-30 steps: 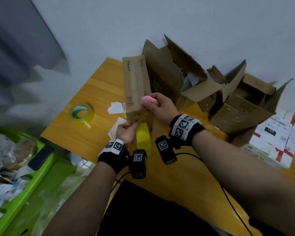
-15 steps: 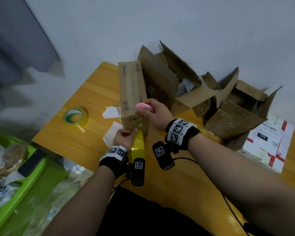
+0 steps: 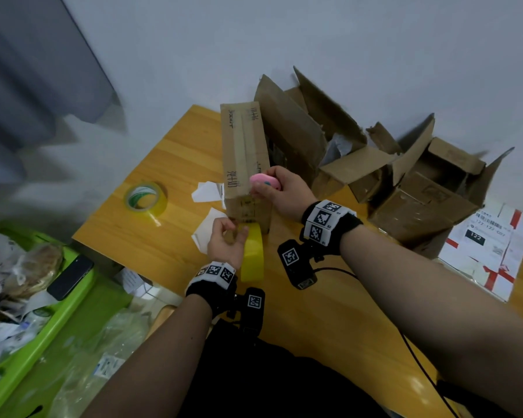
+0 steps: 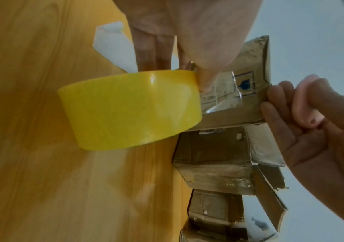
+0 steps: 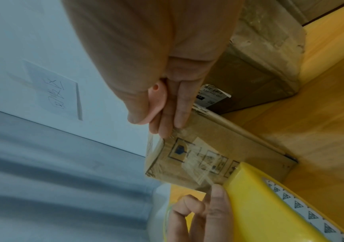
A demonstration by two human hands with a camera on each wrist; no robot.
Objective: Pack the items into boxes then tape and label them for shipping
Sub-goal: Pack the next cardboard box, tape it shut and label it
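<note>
Head view: a long closed cardboard box (image 3: 244, 164) is stood on the wooden table (image 3: 169, 239), with handwriting along its top face. Its near end is steadied by the right hand (image 3: 280, 190), whose fingertips are pressed against the top edge while a small pink object (image 3: 264, 181) is pinched between thumb and fingers. A yellow tape roll (image 3: 252, 257) is held on edge at the foot of the box by the left hand (image 3: 225, 245), its fingers curled round the rim. In the left wrist view, clear tape is seen stretched from the roll (image 4: 129, 109) over the printed end of the box (image 4: 235, 99). A second tape roll (image 3: 145, 200) is laid flat to the left, well apart, and opened empty boxes (image 3: 417, 194) are piled to the right.
</note>
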